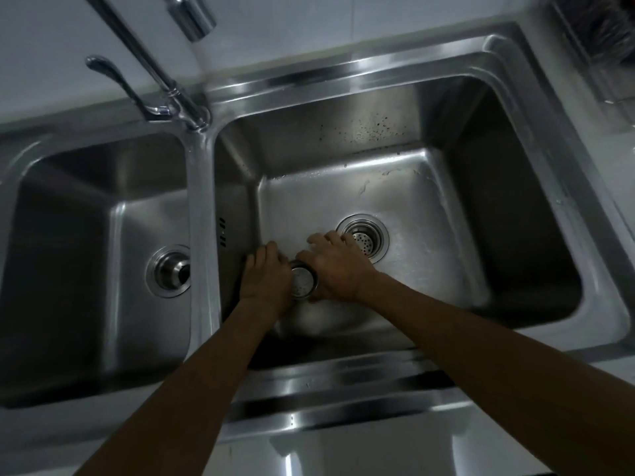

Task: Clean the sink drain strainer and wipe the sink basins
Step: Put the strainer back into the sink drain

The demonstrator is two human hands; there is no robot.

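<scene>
A round steel drain strainer [302,282] is held low in the right basin [446,207] between both hands. My left hand [264,274] grips its left side and my right hand [335,266] wraps its right side, fingers spread toward the drain opening [364,238]. That opening shows a perforated basket inside. The left basin [86,218] has a stopper [170,271] seated in its drain. Dark specks dot the right basin's back wall [364,130].
A chrome faucet [161,80] with a lever handle [113,80] rises from the divider at the back; its spout [192,15] hangs above. A rack with a dark brush-like item [604,32] sits at the far right. Steel counter edge [343,417] runs in front.
</scene>
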